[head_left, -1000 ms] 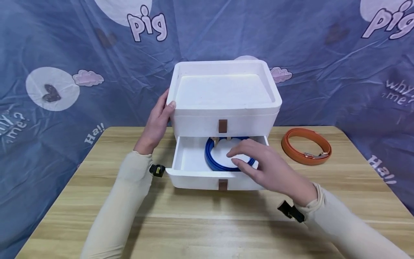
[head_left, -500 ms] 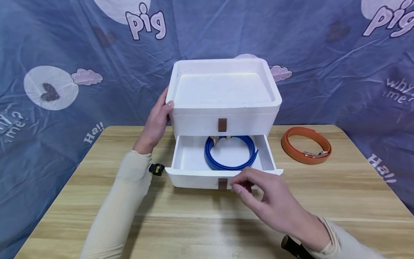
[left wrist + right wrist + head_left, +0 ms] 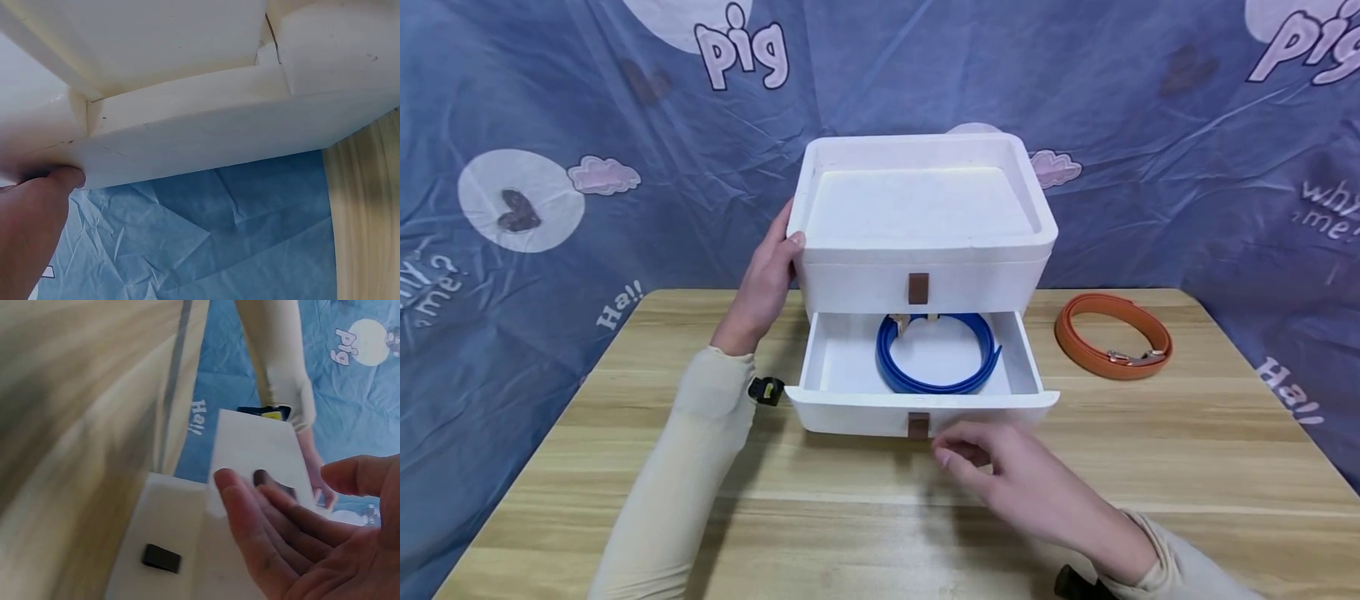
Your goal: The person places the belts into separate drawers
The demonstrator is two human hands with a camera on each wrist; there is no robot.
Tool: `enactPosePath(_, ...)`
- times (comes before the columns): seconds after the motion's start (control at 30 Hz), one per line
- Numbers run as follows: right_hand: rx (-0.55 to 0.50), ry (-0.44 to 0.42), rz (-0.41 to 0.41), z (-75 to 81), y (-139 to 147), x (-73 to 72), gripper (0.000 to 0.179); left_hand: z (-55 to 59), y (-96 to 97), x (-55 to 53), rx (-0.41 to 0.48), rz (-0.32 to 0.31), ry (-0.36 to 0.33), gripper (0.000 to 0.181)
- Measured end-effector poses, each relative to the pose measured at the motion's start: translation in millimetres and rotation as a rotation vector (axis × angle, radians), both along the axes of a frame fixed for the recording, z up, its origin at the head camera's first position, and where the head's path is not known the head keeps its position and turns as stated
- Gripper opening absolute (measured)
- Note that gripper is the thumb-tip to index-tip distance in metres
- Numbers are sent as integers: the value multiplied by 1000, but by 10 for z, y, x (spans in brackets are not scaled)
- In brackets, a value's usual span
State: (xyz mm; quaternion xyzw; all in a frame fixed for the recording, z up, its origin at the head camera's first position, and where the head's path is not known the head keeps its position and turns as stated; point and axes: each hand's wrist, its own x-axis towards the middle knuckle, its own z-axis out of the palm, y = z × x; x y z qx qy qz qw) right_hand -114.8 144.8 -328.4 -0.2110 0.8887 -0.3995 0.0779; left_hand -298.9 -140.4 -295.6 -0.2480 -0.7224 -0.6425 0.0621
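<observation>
A white two-drawer box [image 3: 850,287] stands on the table, its lower drawer [image 3: 842,354] pulled out. Inside lies a coiled blue belt [image 3: 886,367] with gold-coloured metal parts at the back. My left hand [image 3: 763,283] rests against the box's left side, thumb at the front top edge; the left wrist view shows a digit [image 3: 65,178] touching the white wall. Just in front of the lower drawer, beside its brown pull tab [image 3: 918,425], is my right hand [image 3: 1000,471]. Its fingers are loosely bent and hold nothing; in the right wrist view thumb and fingers are apart.
A coiled orange-brown belt [image 3: 1078,354] with a silver buckle lies on the wooden table [image 3: 1210,467], right of the box. The upper drawer, with its own brown tab [image 3: 918,288], is closed. Blue printed cloth [image 3: 880,75] hangs behind the table.
My right hand has drawn back from over the blue belt, past the drawer's front, and come lower beside the pull tab. The left hand and the belts have stayed put.
</observation>
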Motion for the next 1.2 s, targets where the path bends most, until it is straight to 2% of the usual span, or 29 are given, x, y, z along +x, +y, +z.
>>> enactPosePath(0.17, 17, -89, -9, -90, -4, -26, 31, 5, 21, -8, -7, 7, -3, 60)
enactPosePath(0.3, -35, -127, 3, -163, -17, -44, 36, -4, 21, -5, -11, 11, 2, 61)
enactPosePath(0.57, -343, -211, -67, -245, -86, -33, 25, -8, 18, -3, -10, 22, -3, 60)
enactPosePath(0.93, -584, -359, -89, -291, -115, -45, 29, -16, 30, 8, -24, 29, -9, 59)
enactPosePath(1.2, -664, -342, -117, -330, -187, -65, 25, 2, 15, 10, -27, 38, -2, 60)
